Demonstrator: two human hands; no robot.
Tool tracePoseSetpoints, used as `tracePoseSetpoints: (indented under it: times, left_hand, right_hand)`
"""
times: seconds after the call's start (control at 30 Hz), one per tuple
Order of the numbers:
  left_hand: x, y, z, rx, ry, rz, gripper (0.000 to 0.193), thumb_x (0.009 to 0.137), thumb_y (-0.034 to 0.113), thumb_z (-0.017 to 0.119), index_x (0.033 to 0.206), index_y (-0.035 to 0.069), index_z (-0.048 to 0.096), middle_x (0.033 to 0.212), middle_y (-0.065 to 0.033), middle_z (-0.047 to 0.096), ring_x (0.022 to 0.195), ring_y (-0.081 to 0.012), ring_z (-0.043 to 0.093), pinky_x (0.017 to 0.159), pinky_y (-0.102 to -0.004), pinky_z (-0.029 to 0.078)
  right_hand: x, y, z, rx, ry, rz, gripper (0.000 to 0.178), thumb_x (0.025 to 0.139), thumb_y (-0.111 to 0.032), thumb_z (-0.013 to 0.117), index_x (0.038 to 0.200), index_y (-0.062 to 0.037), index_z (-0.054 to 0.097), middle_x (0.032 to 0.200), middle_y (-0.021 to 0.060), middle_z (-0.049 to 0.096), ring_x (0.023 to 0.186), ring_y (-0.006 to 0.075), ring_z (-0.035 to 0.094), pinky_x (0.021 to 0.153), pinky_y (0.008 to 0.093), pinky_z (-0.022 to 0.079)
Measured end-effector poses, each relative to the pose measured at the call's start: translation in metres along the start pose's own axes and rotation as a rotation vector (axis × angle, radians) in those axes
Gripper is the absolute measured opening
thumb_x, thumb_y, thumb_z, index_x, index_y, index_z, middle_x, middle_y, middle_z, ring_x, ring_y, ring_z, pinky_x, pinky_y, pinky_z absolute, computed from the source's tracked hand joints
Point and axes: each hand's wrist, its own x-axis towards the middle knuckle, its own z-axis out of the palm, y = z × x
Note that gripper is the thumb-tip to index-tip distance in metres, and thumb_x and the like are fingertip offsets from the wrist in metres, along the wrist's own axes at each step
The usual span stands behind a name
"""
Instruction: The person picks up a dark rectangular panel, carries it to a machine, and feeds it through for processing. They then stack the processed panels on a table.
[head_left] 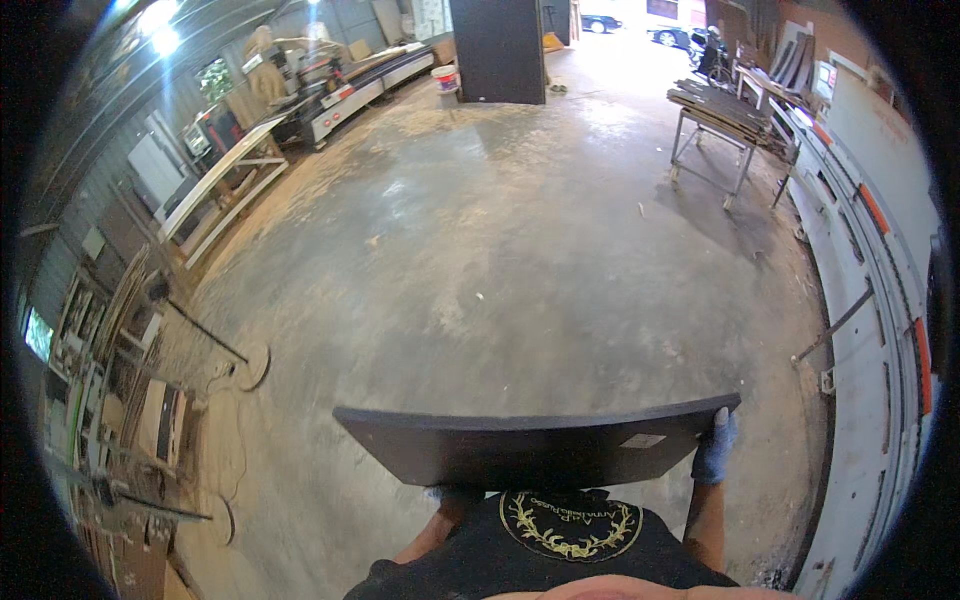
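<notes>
A long dark board (pixel 520 448) is held across the front of my body, its long edge running left to right. A small pale label (pixel 643 441) is stuck on its face toward the right end. My right hand (pixel 713 450), in a blue-grey glove, grips the right end, with the thumb up along the edge. At the lower left edge, my left hand (pixel 438 493) supports the board from below. Most of that hand is hidden by the board, and only a bit of glove shows.
A long machine bed (pixel 860 330) runs along the right. A trestle table (pixel 735 120) carries stacked boards. Fan stands (pixel 215 338) and leaning panels (pixel 110 340) line the left. Farther off are a workbench (pixel 225 180), a tall dark panel (pixel 498 50) and a bucket (pixel 446 78).
</notes>
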Motion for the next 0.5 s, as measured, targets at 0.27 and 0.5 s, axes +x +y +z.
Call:
tracePoseSetpoints:
  times: [0.27, 0.5]
  left_hand:
    - [0.209, -0.058, 0.234, 0.102, -0.156, 0.033, 0.071, 0.089, 0.064, 0.030, 0.139, 0.014, 0.038, 0.143, -0.0068, 0.041, 0.123, -0.0316, 0.044, 0.104, -0.0474, 0.034]
    - [0.354, -0.130, 0.386, 0.026, -0.062, -0.038, 0.065, 0.090, 0.059, 0.034, 0.137, 0.015, 0.042, 0.139, -0.0057, 0.046, 0.123, -0.0308, 0.044, 0.105, -0.0483, 0.034]
  right_hand:
    - [0.175, 0.045, 0.016, 0.299, 0.223, 0.097, 0.050, 0.090, -0.041, 0.057, 0.121, -0.0024, 0.051, 0.114, 0.0088, 0.059, 0.104, 0.0228, 0.055, 0.091, 0.0374, 0.045]
    - [0.440, 0.037, 0.080, 0.159, 0.111, 0.031, 0.049, 0.093, -0.047, 0.049, 0.124, -0.0096, 0.050, 0.115, 0.0052, 0.056, 0.102, 0.0195, 0.053, 0.089, 0.0340, 0.042]
